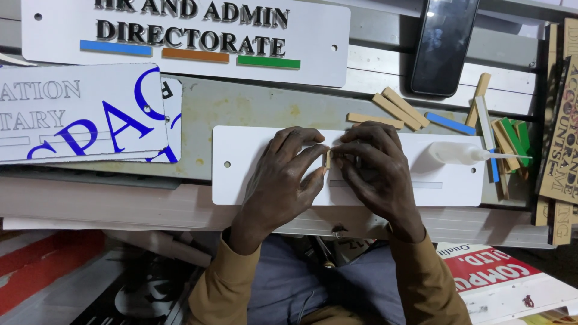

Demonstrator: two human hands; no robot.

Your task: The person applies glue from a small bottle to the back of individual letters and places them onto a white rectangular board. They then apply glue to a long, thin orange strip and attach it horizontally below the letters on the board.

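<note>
From the head view, both hands meet over a blank white sign plate (253, 180) that lies lengthwise on the grey surface (253, 108), its near long edge close to the surface's front lip. The left hand (282, 180) rests on the plate with its fingers (304, 157) bent inward, thumb and forefinger pinching a small tan cut-out piece (329, 159) held upright at the plate's middle. The right hand (376, 171) comes in from the other side, its fingers (352, 150) curled and pressed together against the same piece, so the two sets of fingertips touch around it. A thin grey strip (430, 185) lies flat on the plate just right of the right hand. A white glue bottle (457, 154) lies on its side across the plate's right end, its nozzle pointing past the right edge (towards a loose pile of tan, blue and green strips (500, 141)). The plate's left third is bare, a small hole near its edge. Behind it, a finished white sign with dark letters (180, 36) runs along the back, a phone (444, 45) leans near it, and a white sheet with blue lettering (84, 114) crowds the left side, just apart from the plate's left edge.
</note>
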